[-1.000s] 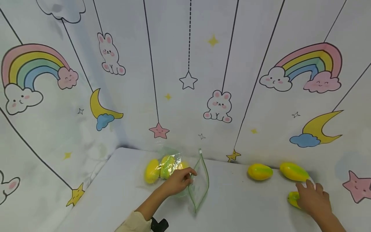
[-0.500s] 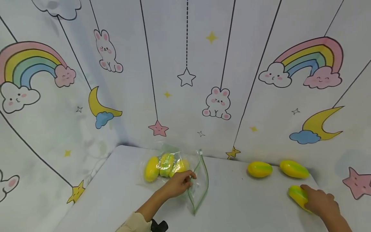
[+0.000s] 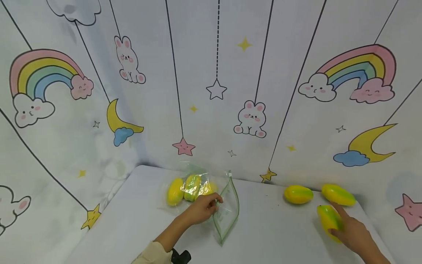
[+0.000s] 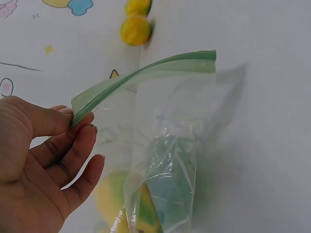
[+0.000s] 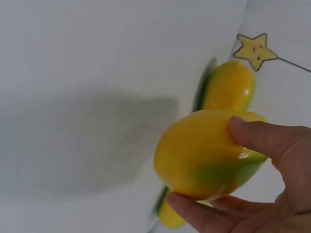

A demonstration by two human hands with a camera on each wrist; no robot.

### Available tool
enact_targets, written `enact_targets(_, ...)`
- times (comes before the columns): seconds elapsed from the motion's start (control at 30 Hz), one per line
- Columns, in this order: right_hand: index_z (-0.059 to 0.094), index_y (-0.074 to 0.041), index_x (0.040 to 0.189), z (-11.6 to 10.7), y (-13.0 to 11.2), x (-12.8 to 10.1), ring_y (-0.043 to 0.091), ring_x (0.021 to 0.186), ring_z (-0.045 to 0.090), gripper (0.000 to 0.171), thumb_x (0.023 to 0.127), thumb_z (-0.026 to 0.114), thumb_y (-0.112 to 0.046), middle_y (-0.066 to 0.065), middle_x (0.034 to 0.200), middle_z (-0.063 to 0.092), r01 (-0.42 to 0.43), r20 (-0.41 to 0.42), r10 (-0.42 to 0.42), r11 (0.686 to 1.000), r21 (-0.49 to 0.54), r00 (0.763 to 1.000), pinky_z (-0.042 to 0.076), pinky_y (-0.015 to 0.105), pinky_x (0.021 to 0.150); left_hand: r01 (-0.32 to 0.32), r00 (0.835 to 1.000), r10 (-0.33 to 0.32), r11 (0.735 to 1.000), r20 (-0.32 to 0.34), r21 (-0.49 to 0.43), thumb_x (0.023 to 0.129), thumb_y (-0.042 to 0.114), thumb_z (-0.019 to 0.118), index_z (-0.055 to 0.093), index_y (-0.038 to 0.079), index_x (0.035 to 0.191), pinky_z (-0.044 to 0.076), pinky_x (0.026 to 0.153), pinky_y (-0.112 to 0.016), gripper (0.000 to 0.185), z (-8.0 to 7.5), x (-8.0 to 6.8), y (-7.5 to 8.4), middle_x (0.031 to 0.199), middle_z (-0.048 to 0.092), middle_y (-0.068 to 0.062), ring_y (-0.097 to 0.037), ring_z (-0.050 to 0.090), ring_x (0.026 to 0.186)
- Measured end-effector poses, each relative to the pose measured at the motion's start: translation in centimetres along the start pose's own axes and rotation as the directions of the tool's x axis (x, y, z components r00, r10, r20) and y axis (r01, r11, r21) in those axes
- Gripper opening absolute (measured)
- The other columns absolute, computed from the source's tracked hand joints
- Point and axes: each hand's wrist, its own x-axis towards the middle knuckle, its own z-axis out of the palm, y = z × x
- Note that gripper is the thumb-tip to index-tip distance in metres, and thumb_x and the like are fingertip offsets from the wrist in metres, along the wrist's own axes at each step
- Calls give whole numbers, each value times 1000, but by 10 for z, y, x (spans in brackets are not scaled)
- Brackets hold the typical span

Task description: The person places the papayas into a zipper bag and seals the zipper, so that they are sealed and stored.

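Observation:
My left hand (image 3: pixel 202 209) pinches the green zip edge of a clear zip bag (image 4: pixel 146 73) between thumb and fingers. The bag's mouth gapes toward the right in the head view. Several yellow mangoes (image 3: pixel 175 192) lie inside it, one partly behind the left hand. At the right side of the table my right hand (image 3: pixel 354 233) grips a yellow-green mango (image 5: pixel 204 150), thumb on one side and fingers on the other. In the right wrist view this mango overlaps the ones behind it, and its shadow falls on the table.
Two more mangoes, one at the back (image 3: pixel 298 194) and one at the back right corner (image 3: pixel 338 194), lie on the white table (image 3: pixel 270 227) near its rear edge. Behind stands a white backdrop (image 3: pixel 211 121) printed with rainbows, rabbits and stars.
My right hand has closed around the front mango and lifted it, shifting it a little left and turning it. The left hand stays at the bag's edge.

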Motion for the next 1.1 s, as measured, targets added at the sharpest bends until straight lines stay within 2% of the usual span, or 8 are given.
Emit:
enact_targets(0.13, 10, -3, 155, 1, -21, -6, 25, 82, 54, 100, 87, 70, -44, 25, 105, 62, 154, -65, -151, 987, 41, 986, 52, 56, 75, -31, 999, 32, 999, -12, 20, 92, -3, 61, 63, 8, 109, 46, 61, -17, 21, -3, 3, 5, 74, 61, 0, 0, 46, 64)
enact_targets(0.2, 10, -5, 156, 6, -30, -10, 27, 85, 58, 96, 89, 68, -44, 31, 114, 60, 196, -93, -190, 978, 69, 977, 53, 56, 76, -53, 999, 53, 998, -14, 25, 93, -3, 61, 63, 8, 109, 45, 61, -18, 20, -3, 4, 6, 73, 61, 0, 0, 45, 63)
enact_targets(0.33, 12, -11, 156, 20, -52, -20, 32, 90, 63, 97, 87, 67, -52, 40, 128, 50, 116, -11, -117, 961, 251, 993, 56, 51, 73, -69, 997, 71, 997, -42, 43, 93, -1, 61, 63, 9, 109, 44, 62, -18, 19, 0, 8, 9, 71, 60, 0, -1, 44, 64)
enact_targets(0.4, 15, -16, 157, 33, -70, -25, 29, 89, 64, 101, 82, 71, -55, 39, 125, 51, 23, 73, -56, 923, 384, 996, 58, 46, 71, -44, 997, 47, 998, -69, 47, 93, 0, 62, 63, 11, 110, 44, 62, -17, 20, 4, 8, 10, 72, 60, 2, 0, 45, 64)
enact_targets(0.5, 20, -21, 156, 52, -102, -33, 26, 87, 65, 100, 78, 76, -52, 34, 121, 54, -74, 158, -18, 828, 556, 987, 59, 42, 70, -17, 992, 23, 999, -123, 46, 93, 0, 62, 62, 12, 113, 46, 62, -17, 23, 9, 9, 13, 74, 59, 5, 0, 46, 66)
enact_targets(0.67, 23, -28, 155, 60, -141, -40, 25, 82, 66, 87, 85, 73, -44, 25, 118, 57, -45, 146, -76, 725, 687, 986, 59, 45, 70, -39, 984, 42, 999, -175, 25, 94, 1, 60, 60, 13, 117, 47, 64, -18, 26, 14, 17, 23, 77, 59, 5, -2, 49, 68)
enact_targets(0.97, 20, -32, 156, 72, -168, -30, 24, 87, 65, 84, 89, 70, -42, 25, 122, 56, 27, 105, -165, 643, 765, 981, 59, 46, 74, -6, 989, 9, 1000, -145, 23, 94, 1, 61, 60, 15, 117, 48, 65, -16, 27, 18, 13, 32, 78, 62, 0, 0, 48, 68)
enact_targets(1.1, 18, -32, 157, 83, -186, -25, 24, 89, 66, 85, 89, 69, -42, 29, 125, 54, 64, 68, -202, 583, 810, 977, 59, 47, 75, -12, 991, 13, 1000, -137, 9, 94, 1, 60, 59, 15, 118, 49, 66, -16, 28, 22, 8, 34, 79, 65, -3, 1, 49, 68)
